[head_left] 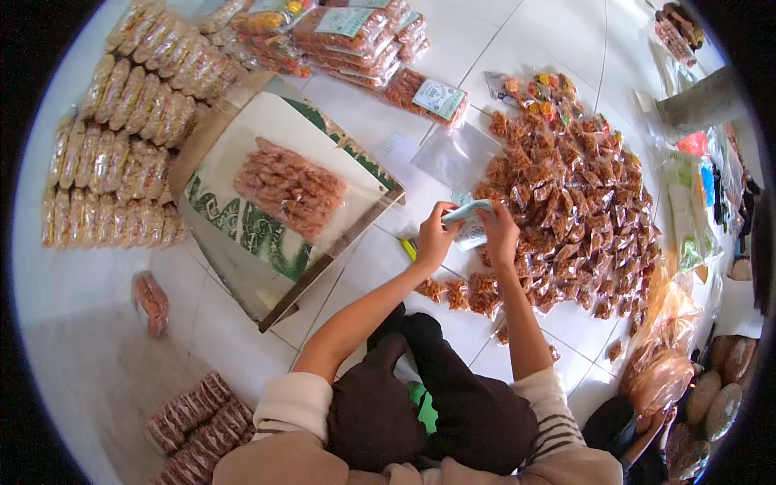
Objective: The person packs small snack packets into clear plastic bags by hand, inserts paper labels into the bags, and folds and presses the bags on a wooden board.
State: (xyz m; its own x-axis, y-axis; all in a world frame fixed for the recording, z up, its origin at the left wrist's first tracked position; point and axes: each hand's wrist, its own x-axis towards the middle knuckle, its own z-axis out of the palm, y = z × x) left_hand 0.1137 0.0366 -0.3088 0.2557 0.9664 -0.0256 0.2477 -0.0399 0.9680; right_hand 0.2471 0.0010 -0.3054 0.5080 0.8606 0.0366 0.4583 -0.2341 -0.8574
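Note:
Above the tiled floor, my left hand (pixel 436 241) and my right hand (pixel 502 234) both pinch a pale green printed label (pixel 471 233), which looks bent or folded. Just beyond them lies an empty clear plastic bag (pixel 459 155). A low table (pixel 234 242) with a white and green leaf-patterned top stands to the left. On it rests a clear bag of reddish-brown snack sticks (pixel 289 187). Close to my left wrist, a yellow-green object (pixel 410 247) lies partly hidden. Right of my hands spreads a large heap of small brown snack packets (pixel 570 214).
Long packs of pale round snacks (pixel 121 162) are stacked at the left. Labelled snack bags (pixel 347 32) pile up at the back. More packs (pixel 202 424) and a single pack (pixel 150 303) lie at lower left. Another person's hand (pixel 656 424) shows near an orange plastic bag (pixel 659 380).

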